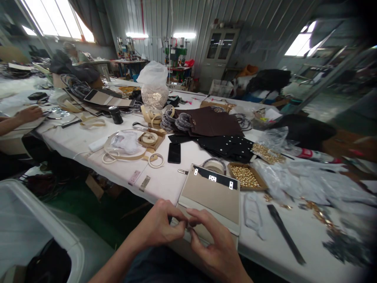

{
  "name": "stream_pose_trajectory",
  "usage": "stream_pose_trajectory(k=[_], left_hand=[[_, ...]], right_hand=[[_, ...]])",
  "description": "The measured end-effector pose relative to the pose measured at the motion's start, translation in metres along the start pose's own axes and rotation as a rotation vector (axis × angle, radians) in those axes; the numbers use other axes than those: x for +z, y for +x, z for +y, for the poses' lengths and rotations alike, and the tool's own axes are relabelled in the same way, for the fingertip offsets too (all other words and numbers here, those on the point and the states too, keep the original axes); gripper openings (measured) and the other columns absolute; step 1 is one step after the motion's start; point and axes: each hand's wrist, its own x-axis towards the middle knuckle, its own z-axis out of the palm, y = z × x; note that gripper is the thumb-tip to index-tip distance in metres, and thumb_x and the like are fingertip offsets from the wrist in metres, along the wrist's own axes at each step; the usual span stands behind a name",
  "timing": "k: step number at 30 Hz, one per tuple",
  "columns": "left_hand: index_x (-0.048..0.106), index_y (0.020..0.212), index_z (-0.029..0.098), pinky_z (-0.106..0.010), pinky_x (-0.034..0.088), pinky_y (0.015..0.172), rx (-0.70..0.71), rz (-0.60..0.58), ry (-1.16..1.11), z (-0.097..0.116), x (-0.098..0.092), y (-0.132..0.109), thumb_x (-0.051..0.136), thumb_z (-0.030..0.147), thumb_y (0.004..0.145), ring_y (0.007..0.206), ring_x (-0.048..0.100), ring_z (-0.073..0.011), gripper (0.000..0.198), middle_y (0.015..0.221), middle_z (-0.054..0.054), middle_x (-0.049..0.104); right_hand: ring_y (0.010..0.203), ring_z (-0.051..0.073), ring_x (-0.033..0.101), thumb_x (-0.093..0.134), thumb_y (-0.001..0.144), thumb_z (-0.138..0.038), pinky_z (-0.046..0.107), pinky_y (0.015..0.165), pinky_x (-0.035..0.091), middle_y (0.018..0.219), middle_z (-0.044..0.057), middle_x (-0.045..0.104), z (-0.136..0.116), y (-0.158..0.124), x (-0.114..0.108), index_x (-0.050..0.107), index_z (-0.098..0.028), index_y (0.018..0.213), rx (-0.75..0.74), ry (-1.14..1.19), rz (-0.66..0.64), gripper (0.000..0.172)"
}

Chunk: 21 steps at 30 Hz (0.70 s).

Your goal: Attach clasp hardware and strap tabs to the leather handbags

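Head view: beige panel (210,198) beyond both hands (160,226) (215,241)

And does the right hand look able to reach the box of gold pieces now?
Probably yes: the box is open on top, and only the flat beige piece seems to lie between it and the right hand.

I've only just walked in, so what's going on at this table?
A person holds their left hand and right hand close together at the near part of a beige panel; whatever they may be pinching is too small to make out. A box of gold-coloured pieces sits by the panel's far right corner.
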Motion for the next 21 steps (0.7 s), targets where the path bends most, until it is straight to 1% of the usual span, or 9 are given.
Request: stream_pose_trajectory(k=[4, 8, 11, 14, 18, 21], left_hand=[[0.089, 0.08, 0.014, -0.022, 0.051, 0.069, -0.045, 0.005, -0.058, -0.002, 0.002, 0.0, 0.066, 0.007, 0.078, 0.072, 0.071, -0.0161, 0.024, 0.075, -0.002, 0.081], [0.089, 0.083, 0.013, -0.023, 0.052, 0.072, -0.154, 0.018, -0.187, -0.006, 0.005, 0.0, 0.065, 0.008, 0.079, 0.074, 0.073, -0.0172, 0.026, 0.079, -0.004, 0.083], [0.089, 0.083, 0.012, -0.026, 0.055, 0.074, -0.227, 0.037, -0.31, -0.014, 0.005, 0.0, 0.067, 0.014, 0.083, 0.075, 0.076, -0.0195, 0.022, 0.081, -0.007, 0.085], [0.085, 0.078, 0.011, -0.028, 0.056, 0.076, -0.27, 0.043, -0.472, -0.026, 0.007, -0.002, 0.071, 0.019, 0.085, 0.075, 0.076, -0.0206, 0.017, 0.079, -0.011, 0.085], [0.078, 0.076, 0.012, -0.029, 0.055, 0.077, -0.313, 0.075, -0.688, -0.038, 0.014, -0.004, 0.075, 0.021, 0.088, 0.068, 0.071, -0.018, 0.015, 0.07, -0.01, 0.081], [0.081, 0.084, 0.01, -0.031, 0.056, 0.077, -0.301, 0.041, -0.789, -0.037, 0.02, -0.003, 0.077, 0.025, 0.091, 0.07, 0.073, -0.0195, 0.017, 0.076, -0.012, 0.081]], right_hand=[[0.101, 0.021, 0.08, 0.066, 0.099, -0.015, 0.033, 0.095, 0.066, 0.112, 0.002, 0.079, 0.0, -0.003, 0.001, 0.063, -0.034, 0.151, 0.039, 0.005, 0.001, 0.056], [0.099, 0.02, 0.08, 0.07, 0.1, -0.02, 0.032, 0.099, 0.065, 0.108, 0.001, 0.079, 0.004, -0.007, 0.005, 0.065, -0.032, 0.147, 0.132, 0.005, 0.078, 0.049], [0.099, 0.02, 0.079, 0.071, 0.101, -0.025, 0.032, 0.097, 0.065, 0.109, 0.002, 0.079, 0.009, -0.011, 0.008, 0.066, -0.03, 0.143, 0.215, 0.062, 0.141, 0.042], [0.098, 0.02, 0.078, 0.072, 0.103, -0.03, 0.03, 0.092, 0.065, 0.108, 0.004, 0.078, 0.012, -0.013, 0.011, 0.066, -0.028, 0.141, 0.282, 0.145, 0.167, 0.038], [0.097, 0.02, 0.078, 0.076, 0.104, -0.033, 0.029, 0.092, 0.064, 0.108, 0.003, 0.078, 0.011, -0.011, 0.012, 0.068, -0.029, 0.136, 0.3, 0.177, 0.146, 0.033], [0.096, 0.02, 0.078, 0.076, 0.104, -0.033, 0.029, 0.09, 0.064, 0.106, 0.003, 0.079, 0.006, -0.008, 0.013, 0.072, -0.029, 0.129, 0.29, 0.168, 0.15, 0.025]])
